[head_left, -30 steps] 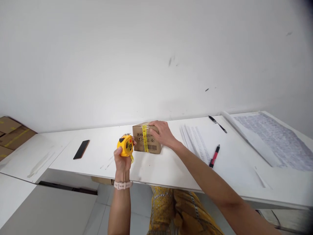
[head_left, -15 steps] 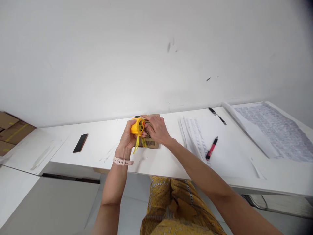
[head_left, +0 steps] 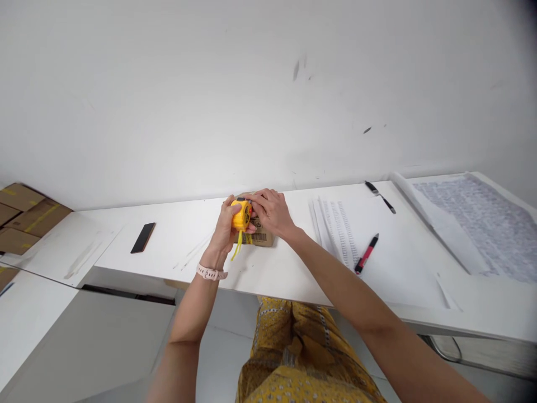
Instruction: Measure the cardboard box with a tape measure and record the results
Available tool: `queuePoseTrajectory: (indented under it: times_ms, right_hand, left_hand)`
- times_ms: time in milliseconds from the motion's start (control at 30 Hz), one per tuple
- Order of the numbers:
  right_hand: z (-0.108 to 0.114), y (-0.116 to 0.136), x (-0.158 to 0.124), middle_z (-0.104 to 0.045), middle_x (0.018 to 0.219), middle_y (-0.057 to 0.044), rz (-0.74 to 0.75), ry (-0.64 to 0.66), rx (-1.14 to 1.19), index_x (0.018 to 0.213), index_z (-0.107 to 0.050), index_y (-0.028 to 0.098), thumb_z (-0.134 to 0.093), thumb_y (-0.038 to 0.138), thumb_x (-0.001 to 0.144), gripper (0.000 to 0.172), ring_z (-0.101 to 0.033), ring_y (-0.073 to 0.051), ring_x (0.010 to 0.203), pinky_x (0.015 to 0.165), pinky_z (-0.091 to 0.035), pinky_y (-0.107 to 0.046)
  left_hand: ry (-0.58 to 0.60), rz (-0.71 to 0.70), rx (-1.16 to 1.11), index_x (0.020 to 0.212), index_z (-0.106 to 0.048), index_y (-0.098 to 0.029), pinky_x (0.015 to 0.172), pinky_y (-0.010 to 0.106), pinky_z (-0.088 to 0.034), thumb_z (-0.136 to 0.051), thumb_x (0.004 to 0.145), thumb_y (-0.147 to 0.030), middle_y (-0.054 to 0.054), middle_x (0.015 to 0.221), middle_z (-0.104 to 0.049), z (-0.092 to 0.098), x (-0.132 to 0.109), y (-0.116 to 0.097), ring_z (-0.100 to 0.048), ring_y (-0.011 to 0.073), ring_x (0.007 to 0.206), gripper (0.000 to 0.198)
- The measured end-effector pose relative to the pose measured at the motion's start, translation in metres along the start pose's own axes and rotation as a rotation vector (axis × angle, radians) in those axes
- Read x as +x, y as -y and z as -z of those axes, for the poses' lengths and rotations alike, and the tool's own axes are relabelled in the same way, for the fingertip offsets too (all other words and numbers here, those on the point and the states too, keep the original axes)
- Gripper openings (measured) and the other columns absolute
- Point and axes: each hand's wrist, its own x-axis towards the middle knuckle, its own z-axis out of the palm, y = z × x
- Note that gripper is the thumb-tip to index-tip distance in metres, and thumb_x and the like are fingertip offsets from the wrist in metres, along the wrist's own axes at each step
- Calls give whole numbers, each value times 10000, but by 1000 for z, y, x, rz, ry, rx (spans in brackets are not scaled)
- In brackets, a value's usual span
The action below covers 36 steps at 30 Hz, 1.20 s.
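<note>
Measuring looks barely begun: the left hand (head_left: 224,235) grips the yellow tape measure (head_left: 242,215) at the small cardboard box (head_left: 260,236) on the white desk (head_left: 176,246), the right hand (head_left: 271,211) pinches at its tape end, no blade drawn out.
</note>
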Motion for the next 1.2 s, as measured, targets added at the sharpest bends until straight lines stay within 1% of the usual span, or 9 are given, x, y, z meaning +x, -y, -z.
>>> queuePoseTrajectory:
  times_ms: [67, 167, 233, 333, 400, 500, 600, 733, 1200]
  right_hand:
    - [1, -1, 3, -651, 1087, -58, -9, 1, 1, 1197, -662, 321, -373, 244, 996, 360, -566, -239, 1035, 931, -353, -436]
    - [2, -4, 8, -654, 1054, -59, -16, -3, 7, 1173, -675, 303, -382, 221, 985, 358, -573, -236, 1011, 903, -360, -431]
    - [1, -7, 12, -655, 1033, -56, -20, -9, 16, 1153, -687, 299, -394, 216, 979, 351, -576, -232, 992, 887, -362, -429]
    - [-1, -16, 19, -656, 1009, -53, -44, -22, 27, 1117, -702, 299, -396, 209, 973, 350, -577, -231, 967, 868, -372, -428]
    - [-4, -23, 24, -656, 1001, -53, -61, -26, 27, 1106, -703, 298, -388, 200, 972, 356, -576, -235, 966, 863, -384, -430]
    - [-8, -35, 31, -651, 989, -54, -64, -20, 23, 1115, -693, 306, -363, 209, 984, 368, -569, -244, 979, 859, -405, -431]
    - [-12, -44, 34, -643, 985, -52, -74, -29, 31, 1128, -685, 317, -350, 237, 994, 369, -560, -247, 980, 866, -418, -434]
    - [-14, -48, 34, -642, 973, -50, -96, -43, 38, 1123, -689, 320, -360, 253, 991, 360, -563, -240, 968, 880, -427, -433]
    - [-14, -40, 27, -631, 989, -58, -70, -60, 2, 1118, -688, 306, -376, 230, 974, 353, -571, -244, 979, 899, -440, -438]
  left_hand:
    - [-42, -39, -27, 1446, -287, -243, 511, 325, -550, -732, 746, -386, 28, 831, -706, 2, -8, 14, -650, 175, 489, 841]
    - [-58, -83, -92, 1471, -244, -245, 562, 331, -550, -715, 761, -413, 45, 887, -711, 5, -28, 40, -664, 181, 533, 868]
    - [-35, -78, -133, 1454, -285, -214, 594, 339, -548, -685, 780, -441, 73, 954, -709, 8, -45, 61, -680, 194, 591, 816]
    - [20, -21, -166, 1365, -424, -156, 618, 353, -544, -660, 778, -498, 117, 1040, -691, 18, -63, 92, -691, 218, 668, 720]
    - [37, 15, -181, 1323, -470, -149, 639, 360, -541, -684, 753, -514, 128, 1066, -682, 28, -67, 109, -692, 225, 697, 710]
    - [68, 25, -200, 1313, -474, -167, 657, 357, -532, -743, 696, -527, 121, 1068, -676, 41, -61, 126, -687, 225, 711, 764]
    - [117, -9, -195, 1308, -471, -179, 660, 349, -525, -776, 663, -540, 105, 1051, -670, 49, -53, 133, -679, 215, 706, 799]
    - [152, -27, -178, 1319, -460, -194, 685, 362, -531, -785, 671, -539, 97, 1052, -663, 52, -49, 134, -671, 202, 705, 803]
    - [133, -9, -166, 1309, -487, -213, 704, 358, -531, -792, 693, -494, 89, 1059, -679, 58, -68, 146, -671, 190, 706, 742]
